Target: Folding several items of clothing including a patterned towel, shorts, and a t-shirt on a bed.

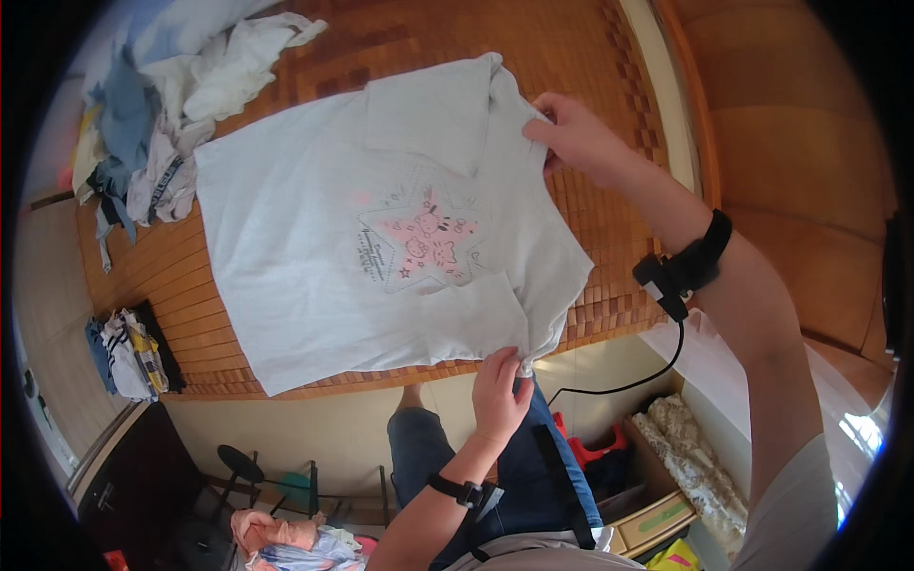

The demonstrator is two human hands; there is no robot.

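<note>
A pale T-shirt [300,214] with a pink star and cartoon print lies spread on a brown woven mat [200,278], its neck end towards the right. Both sleeves rest folded inward over the front: the far sleeve [428,114] and the near sleeve [475,314]. My right hand [571,135] pinches the shirt's right edge near the far shoulder. At the near shoulder corner, my left hand [500,396] holds the fabric between thumb and fingers, by the mat's front edge. Some of the fingertips are hidden by cloth.
Loose clothes [171,107] are heaped at the far left, and a folded stack of clothes [132,353] sits at the mat's left corner. A black cable [621,391] hangs from my right forearm. Below are more clothes [293,539] and an open drawer [653,524].
</note>
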